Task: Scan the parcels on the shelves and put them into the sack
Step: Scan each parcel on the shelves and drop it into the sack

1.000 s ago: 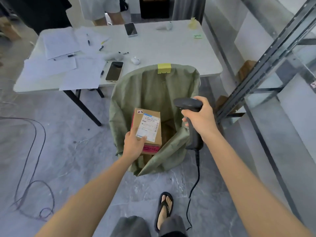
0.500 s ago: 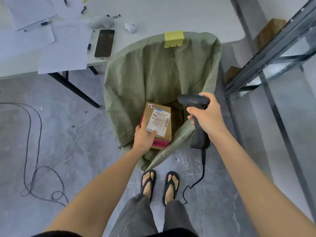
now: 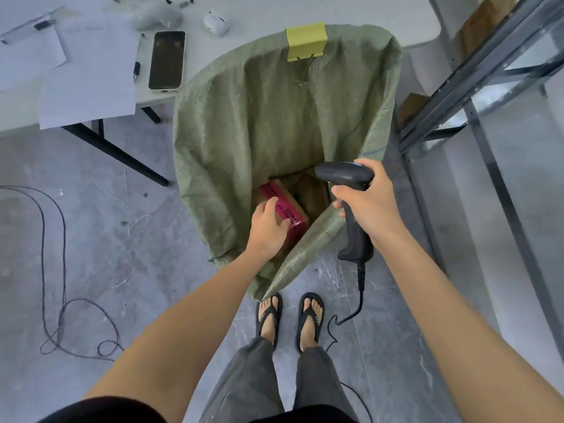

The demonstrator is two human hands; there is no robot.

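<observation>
Inside the sack, the left hand grips the box low down; the right hand holds the scanner tight. Next, the left hand should probably let go.

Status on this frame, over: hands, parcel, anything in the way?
Left hand holds parcel, low inside sack. Right hand grips scanner above sack's near edge. Another brown box beside parcel; nothing blocking the drop.

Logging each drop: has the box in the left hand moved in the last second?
Yes. The box has gone down inside the sack, below its front rim, and tipped red tape up; the left hand holds it.
</observation>
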